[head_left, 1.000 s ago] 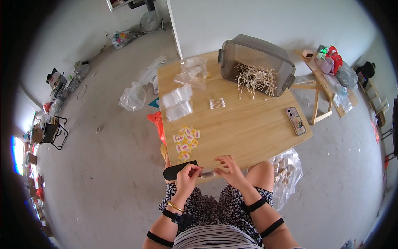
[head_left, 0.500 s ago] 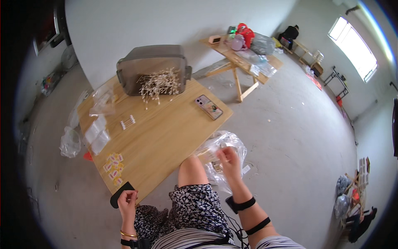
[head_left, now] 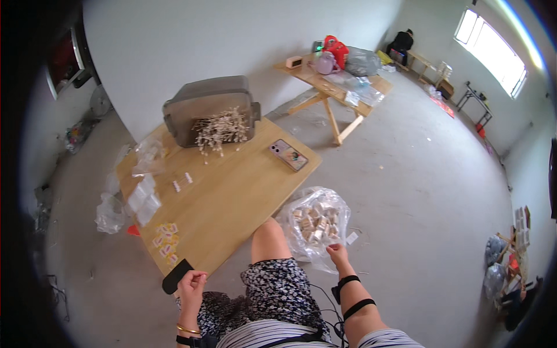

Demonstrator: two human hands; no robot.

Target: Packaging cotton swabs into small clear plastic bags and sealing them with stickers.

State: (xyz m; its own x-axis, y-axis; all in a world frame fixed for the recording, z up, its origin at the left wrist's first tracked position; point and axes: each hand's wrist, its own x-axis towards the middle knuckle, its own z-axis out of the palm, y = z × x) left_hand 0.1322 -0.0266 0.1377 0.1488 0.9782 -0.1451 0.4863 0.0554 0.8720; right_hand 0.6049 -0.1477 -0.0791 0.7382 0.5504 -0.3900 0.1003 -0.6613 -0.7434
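Observation:
My right hand (head_left: 337, 254) is closed, thumb and fingers together, at the near edge of a clear plastic bag (head_left: 301, 252) on the floor. Whether it grips the bag's rim is unclear. Inside the bag lie several small packs of what look like cotton swabs (head_left: 316, 225). My left hand (head_left: 192, 284) is pinched beside the table's near corner, next to a flat black piece (head_left: 177, 276); anything between its fingertips is too small to make out. Loose cotton swabs (head_left: 183, 182) lie on the wooden table (head_left: 223, 191). Nearer me are yellow-and-white labels (head_left: 166, 242).
A grey translucent bin (head_left: 203, 93) lies on its side, cotton swabs (head_left: 223, 130) spilling from it. A phone (head_left: 288, 155) sits near the table's right edge. Clear plastic sleeves (head_left: 144, 198) lie at the left. Behind stands a second table (head_left: 325, 85) with bags.
My right hand has moved down and right, from above the bag to its near edge. The blurred pale item formerly at its fingers no longer shows there. My view has shifted slightly.

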